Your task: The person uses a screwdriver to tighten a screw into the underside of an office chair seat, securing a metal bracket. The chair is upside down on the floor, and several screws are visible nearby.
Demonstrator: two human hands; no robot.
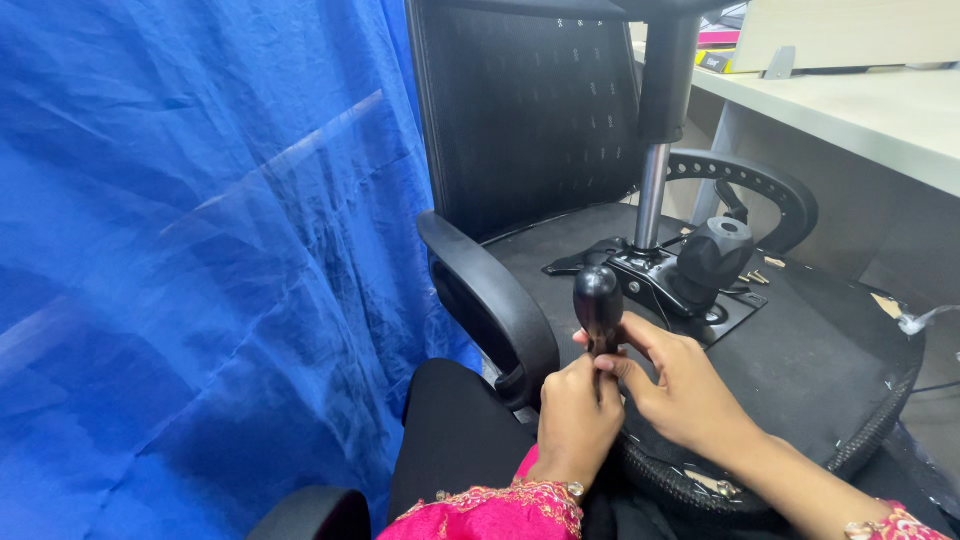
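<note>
The screwdriver (598, 310) stands nearly upright between my two hands, its rounded black handle on top and its shaft running down out of sight between my fingers. It sits just above the near edge of the upturned office chair (560, 150) that lies across in front of me, close to the chair's left armrest (490, 300).

My left hand (575, 425) is clenched around the lower part of the tool, fist closed, knuckles toward me. My right hand (680, 385) has its grip on it too, thumb and fingertips pinching the shaft just below the handle from the right side. The two hands touch each other around the shaft. I cannot see the tip.

Just beyond the handle is the chair's black metal mechanism plate (665, 280) fixed to the underside of the seat, with the silver gas cylinder (652, 195) rising from it into a black sleeve. A black knob-like part (715, 255) sits beside the cylinder on the plate, and a few small brass screws (757, 277) lie on the seat underside just right of it. The other armrest (760, 190) curves behind.

To my left hangs a blue plastic sheet (200, 250). At upper right a pale surface (850, 110) carries a box. My knee in black cloth (455, 440) and pink embroidered sleeves (490, 510) show at the bottom.
</note>
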